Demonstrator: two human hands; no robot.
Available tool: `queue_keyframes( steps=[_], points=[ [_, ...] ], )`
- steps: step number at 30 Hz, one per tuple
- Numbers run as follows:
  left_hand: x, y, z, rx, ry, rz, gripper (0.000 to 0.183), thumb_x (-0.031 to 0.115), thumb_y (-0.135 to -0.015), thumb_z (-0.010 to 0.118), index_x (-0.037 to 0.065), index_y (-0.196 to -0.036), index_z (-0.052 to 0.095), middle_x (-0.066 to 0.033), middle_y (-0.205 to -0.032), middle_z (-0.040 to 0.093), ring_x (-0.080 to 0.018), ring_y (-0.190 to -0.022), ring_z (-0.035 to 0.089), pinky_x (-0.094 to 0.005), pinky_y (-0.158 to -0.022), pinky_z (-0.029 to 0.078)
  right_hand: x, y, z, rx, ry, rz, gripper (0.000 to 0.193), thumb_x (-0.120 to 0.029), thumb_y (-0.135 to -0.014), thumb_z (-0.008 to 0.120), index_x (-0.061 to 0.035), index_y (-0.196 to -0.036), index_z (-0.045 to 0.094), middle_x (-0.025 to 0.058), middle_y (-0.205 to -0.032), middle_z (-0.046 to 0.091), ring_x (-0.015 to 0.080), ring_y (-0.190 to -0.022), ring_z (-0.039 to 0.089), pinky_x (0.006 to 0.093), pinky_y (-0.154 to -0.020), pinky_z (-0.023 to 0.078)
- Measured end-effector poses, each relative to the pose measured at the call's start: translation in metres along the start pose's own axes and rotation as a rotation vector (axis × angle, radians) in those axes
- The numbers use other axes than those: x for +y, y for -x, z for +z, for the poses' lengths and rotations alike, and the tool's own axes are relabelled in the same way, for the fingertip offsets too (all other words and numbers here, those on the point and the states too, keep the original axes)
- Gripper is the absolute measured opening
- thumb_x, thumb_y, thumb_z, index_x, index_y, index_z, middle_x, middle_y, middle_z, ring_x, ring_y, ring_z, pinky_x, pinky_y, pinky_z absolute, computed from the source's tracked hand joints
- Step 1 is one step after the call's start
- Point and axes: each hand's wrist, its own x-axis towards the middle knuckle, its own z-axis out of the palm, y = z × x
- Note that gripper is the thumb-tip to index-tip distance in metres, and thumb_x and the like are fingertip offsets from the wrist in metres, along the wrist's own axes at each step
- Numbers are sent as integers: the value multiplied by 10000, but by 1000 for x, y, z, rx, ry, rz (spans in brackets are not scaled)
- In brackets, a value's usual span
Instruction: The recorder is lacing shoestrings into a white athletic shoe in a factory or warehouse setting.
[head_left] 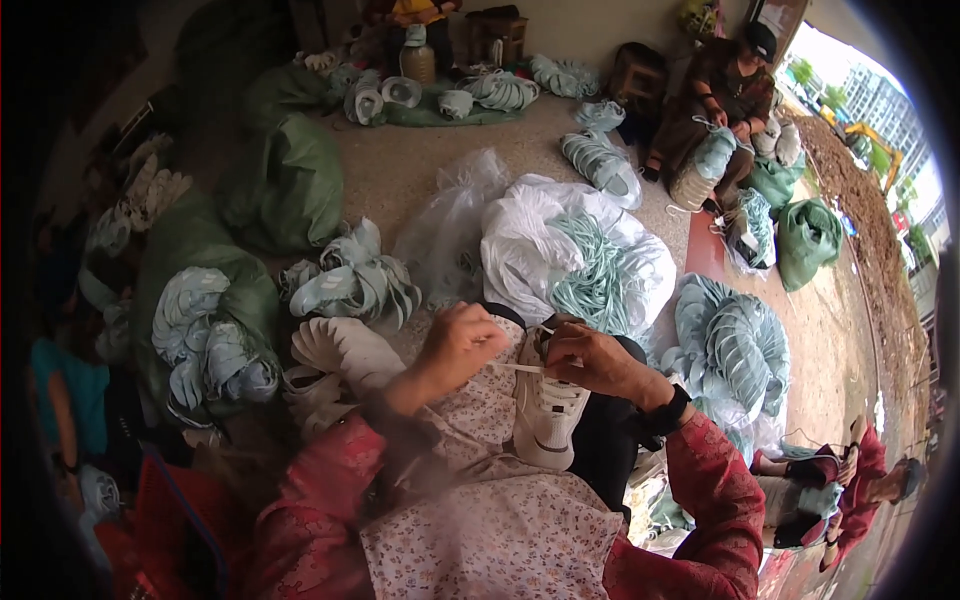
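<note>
A white sneaker (548, 432) rests on my lap, its toe pointing towards me, over a floral apron (490, 520). From the shoe a pale shoelace (514, 367) stretches across to the left. My left hand (462, 345) is closed on the lace, a short way left of the shoe. Directly over the shoe's lacing, my right hand (600, 362) pinches with thumb and fingers, holding the lace close to the eyelets. The fingers hide part of the upper rows of lacing.
Ahead, a white plastic bag (515, 240) holds a heap of green laces (600, 275). Bundled light-blue shoe parts (735, 345) lie to the right, others (355, 275) to the left beside green sacks (290, 185). Several people work nearby, one seated (725, 100) at far right.
</note>
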Motion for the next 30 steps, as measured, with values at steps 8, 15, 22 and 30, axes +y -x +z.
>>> queue_keyframes(
  steps=[8,15,22,30],
  points=[
    [13,-1,29,-86,-34,52,109,192,-800,693,91,-780,657,-32,-819,609,-227,-892,577,-385,-907,359,7,0,1,4,-235,147,87,-42,-791,691,-37,-863,643,81,-869,577,248,-867,575,344,-766,476],
    [14,2,34,-113,-98,50,112,155,-811,655,65,-753,622,-50,-818,607,-239,-896,586,-383,-926,361,25,5,7,20,-319,185,132,-66,-845,665,-28,-971,663,101,-924,600,230,-895,593,325,-795,469],
    [22,-12,47,-158,-210,-5,106,145,-782,646,62,-723,620,-58,-783,605,-251,-838,591,-366,-909,374,32,-13,1,-5,-242,116,84,-52,-815,686,-38,-896,702,72,-858,673,176,-774,640,301,-709,505],
    [0,-45,13,-522,290,-117,161,151,-765,744,57,-860,653,-23,-877,594,-178,-833,597,-311,-828,440,32,-15,-5,-65,-286,139,117,-77,-778,733,-27,-879,702,78,-819,672,126,-775,632,276,-698,504]
  ],
)
